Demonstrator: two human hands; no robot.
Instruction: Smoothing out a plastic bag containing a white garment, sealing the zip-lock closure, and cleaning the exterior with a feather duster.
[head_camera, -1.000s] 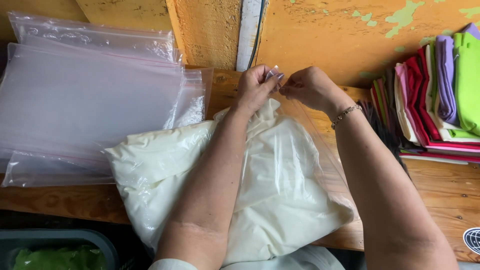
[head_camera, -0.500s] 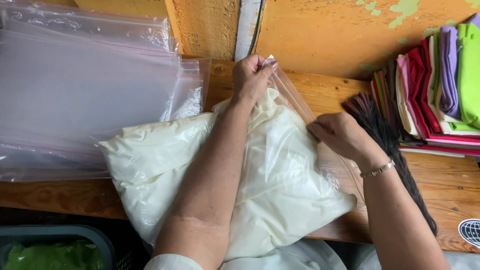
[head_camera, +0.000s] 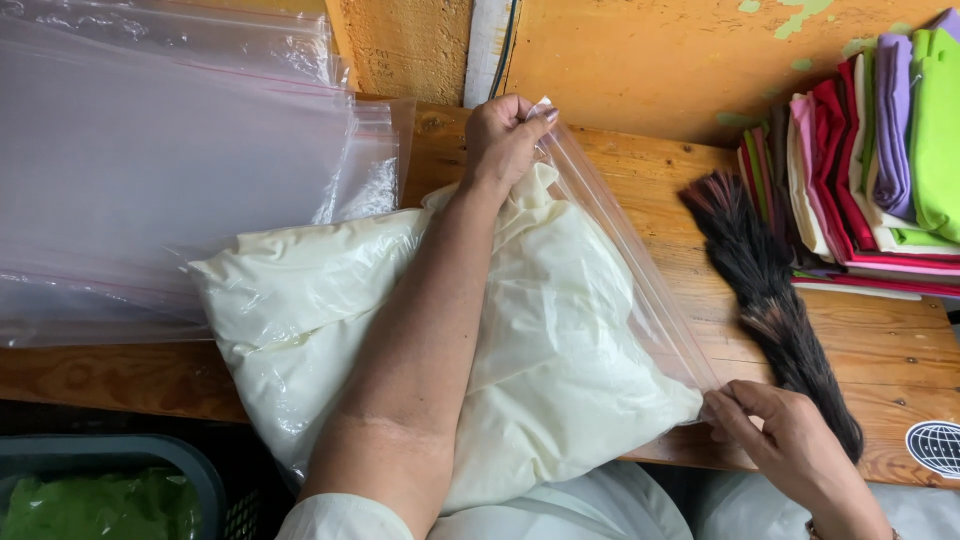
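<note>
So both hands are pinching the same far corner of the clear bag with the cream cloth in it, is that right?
Not quite. In the head view, only the left hand pinches the far corner of the clear bag. The right hand pinches the near corner, at the table's front edge. The cream cloth is inside.

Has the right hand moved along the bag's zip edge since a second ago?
Yes. The right hand has slid from beside the left hand at the far corner down the bag to its near corner, at the table's front edge.
</note>
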